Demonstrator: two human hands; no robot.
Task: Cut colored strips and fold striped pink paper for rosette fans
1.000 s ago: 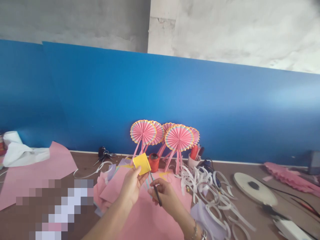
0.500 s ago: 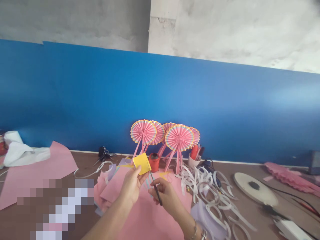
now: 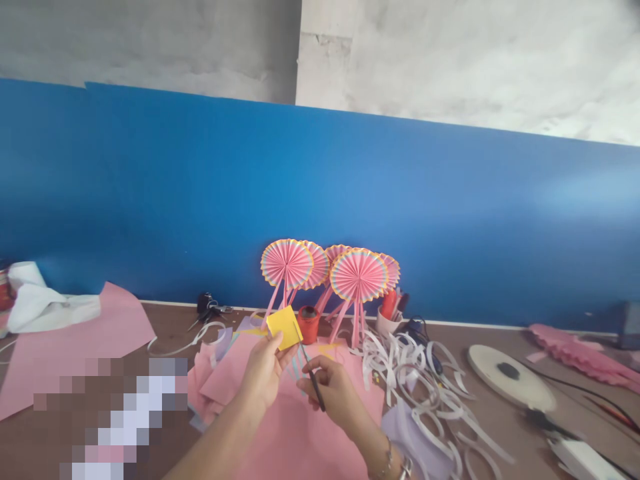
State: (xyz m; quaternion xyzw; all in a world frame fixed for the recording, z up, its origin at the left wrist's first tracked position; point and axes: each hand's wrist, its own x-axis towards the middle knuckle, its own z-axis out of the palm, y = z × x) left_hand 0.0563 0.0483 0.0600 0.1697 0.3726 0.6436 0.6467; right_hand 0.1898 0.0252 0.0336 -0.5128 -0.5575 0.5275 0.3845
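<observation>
My left hand (image 3: 265,367) pinches a small yellow paper square (image 3: 284,327) between thumb and fingers, held up above the table. In my right hand (image 3: 333,390) is a slim dark tool (image 3: 315,389) with a thin, blade-like front end; it is seen edge-on, so its exact kind is unclear. That thin end meets the lower right corner of the yellow paper, where a dark line runs along the paper's right edge. Beneath both hands lies a large pink paper sheet (image 3: 300,440) on other coloured sheets.
Pink pleated paper rosettes (image 3: 359,275) stand against the blue panel (image 3: 200,187). Before them are a red container (image 3: 309,327) and a white cup (image 3: 387,325) of tools. White paper strips (image 3: 400,363) curl at the right, near a cream disc (image 3: 510,377). Keys (image 3: 213,308) lie at the left.
</observation>
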